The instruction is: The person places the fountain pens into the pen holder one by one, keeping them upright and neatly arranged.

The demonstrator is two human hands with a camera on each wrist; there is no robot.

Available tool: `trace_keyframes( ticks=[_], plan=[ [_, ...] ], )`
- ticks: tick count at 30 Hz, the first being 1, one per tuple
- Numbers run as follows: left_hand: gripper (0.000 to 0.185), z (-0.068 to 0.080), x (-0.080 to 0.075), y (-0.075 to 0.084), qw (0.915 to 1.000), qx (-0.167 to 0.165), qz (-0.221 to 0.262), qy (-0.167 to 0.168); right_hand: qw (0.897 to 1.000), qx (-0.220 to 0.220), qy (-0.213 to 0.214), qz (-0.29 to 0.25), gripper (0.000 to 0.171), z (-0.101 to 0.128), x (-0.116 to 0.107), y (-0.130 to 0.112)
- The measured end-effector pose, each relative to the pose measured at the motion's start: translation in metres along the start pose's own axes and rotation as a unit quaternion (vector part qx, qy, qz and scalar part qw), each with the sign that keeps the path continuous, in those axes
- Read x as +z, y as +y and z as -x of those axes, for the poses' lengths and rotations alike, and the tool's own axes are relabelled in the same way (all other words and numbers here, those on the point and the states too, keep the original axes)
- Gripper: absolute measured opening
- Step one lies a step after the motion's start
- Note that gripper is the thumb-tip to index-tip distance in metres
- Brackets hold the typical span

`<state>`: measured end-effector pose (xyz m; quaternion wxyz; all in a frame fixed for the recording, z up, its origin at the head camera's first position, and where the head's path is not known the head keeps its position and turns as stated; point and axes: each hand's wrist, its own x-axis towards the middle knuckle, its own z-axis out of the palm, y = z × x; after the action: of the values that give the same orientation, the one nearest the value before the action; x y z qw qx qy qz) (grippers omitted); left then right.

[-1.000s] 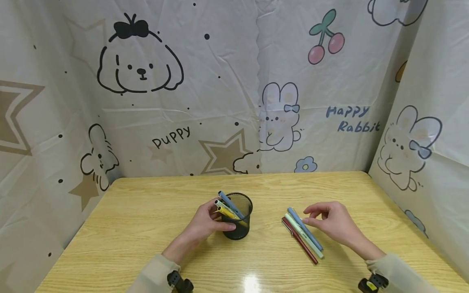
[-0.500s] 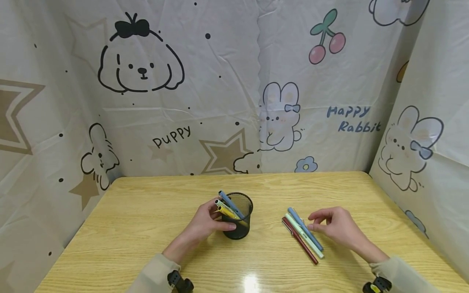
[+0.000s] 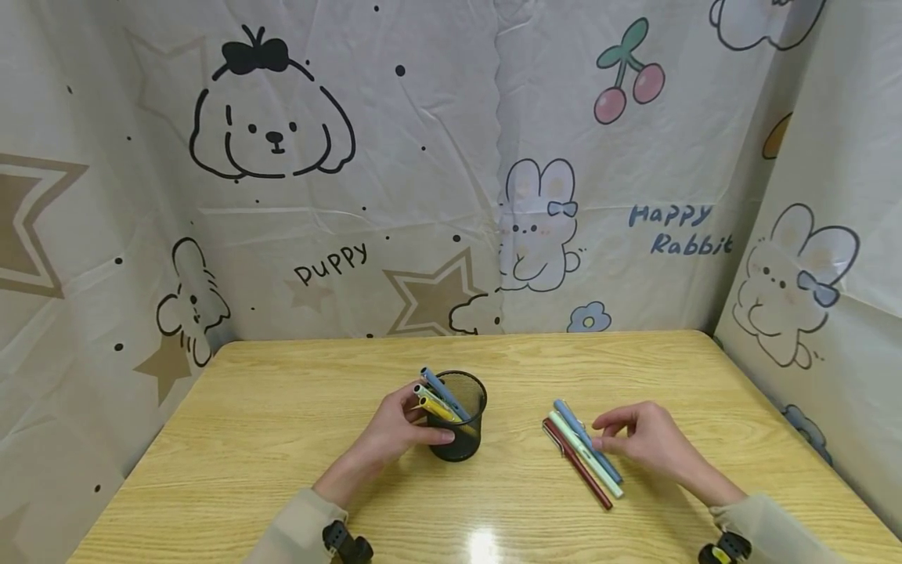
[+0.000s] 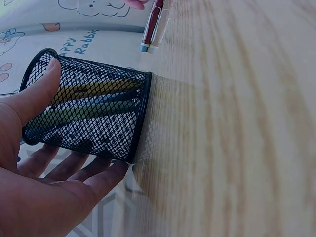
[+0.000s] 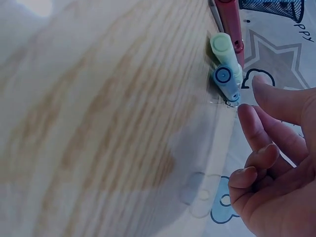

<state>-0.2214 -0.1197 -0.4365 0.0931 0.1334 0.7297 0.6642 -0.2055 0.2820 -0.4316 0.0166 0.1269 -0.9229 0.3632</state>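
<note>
My left hand [image 3: 391, 427] grips a black mesh pen holder [image 3: 465, 442] standing on the table. Its thumb lies along the near side, with the fingers round the opposite wall in the left wrist view. Inside lean a blue pen [image 3: 445, 393], a pale green one and a yellow pen [image 3: 437, 409]. To the right, a dark red pen [image 3: 579, 468], a mint green pen [image 3: 586, 454] and another blue pen [image 3: 576, 423] lie side by side, slanting. My right hand [image 3: 644, 435] is just right of that blue pen [image 5: 226, 81], fingers bent, thumb and forefinger apart, nothing between them.
The light wood table [image 3: 282, 407] is enclosed at the back and sides by a printed cloth [image 3: 423, 196]. Bare tabletop separates the pen holder from the lying pens. Each wrist carries a black strap device [image 3: 345, 542].
Over the last second my right hand has shifted slightly right and toward me, staying by the blue pen. The left hand, pen holder and lying pens keep their places.
</note>
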Motion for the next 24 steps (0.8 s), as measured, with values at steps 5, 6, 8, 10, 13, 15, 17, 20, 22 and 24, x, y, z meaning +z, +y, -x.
trace_keyframes(
  ticks=[5, 6, 8, 10, 13, 15, 17, 20, 22, 24],
  plan=[
    [0.08, -0.0007, 0.0004, -0.0008, 1.0, 0.004, -0.004, -0.003, 1.0, -0.004, -0.009, 0.0, 0.025, -0.0003, 0.0017, 0.0005],
    [0.079, -0.0006, 0.0005, -0.0006, 1.0, 0.005, -0.005, -0.003, 1.0, -0.004, -0.01, 0.001, 0.025, -0.0005, 0.0018, 0.0005],
    [0.079, -0.0006, 0.0006, -0.0002, 1.0, 0.006, -0.005, -0.004, 1.0, -0.003, -0.012, 0.003, 0.025, -0.0009, 0.0021, 0.0006],
    [0.08, -0.0006, 0.0006, 0.0001, 0.9999, 0.007, -0.006, -0.004, 1.0, -0.002, -0.014, 0.004, 0.026, -0.0013, 0.0023, 0.0009],
    [0.079, -0.0003, 0.0008, 0.0007, 1.0, 0.007, -0.004, -0.006, 1.0, 0.0, -0.019, 0.007, 0.026, -0.0022, 0.0025, 0.0017],
    [0.08, -0.0001, 0.0008, 0.0007, 0.9999, 0.008, -0.005, -0.006, 1.0, 0.0, -0.022, 0.009, 0.027, -0.0029, 0.0027, 0.0023],
    [0.08, -0.0003, 0.0008, 0.0004, 1.0, 0.006, -0.002, -0.007, 1.0, 0.0, -0.026, 0.009, 0.027, -0.0036, 0.0029, 0.0027],
    [0.081, -0.0009, 0.0005, -0.0001, 1.0, 0.005, -0.002, -0.007, 1.0, -0.001, -0.029, 0.008, 0.026, -0.0044, 0.0032, 0.0031],
    [0.081, -0.0015, 0.0005, -0.0001, 1.0, 0.002, 0.001, -0.007, 1.0, -0.001, -0.03, 0.008, 0.026, -0.0048, 0.0032, 0.0033],
    [0.081, -0.0021, 0.0004, -0.0003, 1.0, 0.002, 0.0, -0.007, 0.999, -0.001, -0.03, 0.009, 0.026, -0.005, 0.0031, 0.0036]
  ],
)
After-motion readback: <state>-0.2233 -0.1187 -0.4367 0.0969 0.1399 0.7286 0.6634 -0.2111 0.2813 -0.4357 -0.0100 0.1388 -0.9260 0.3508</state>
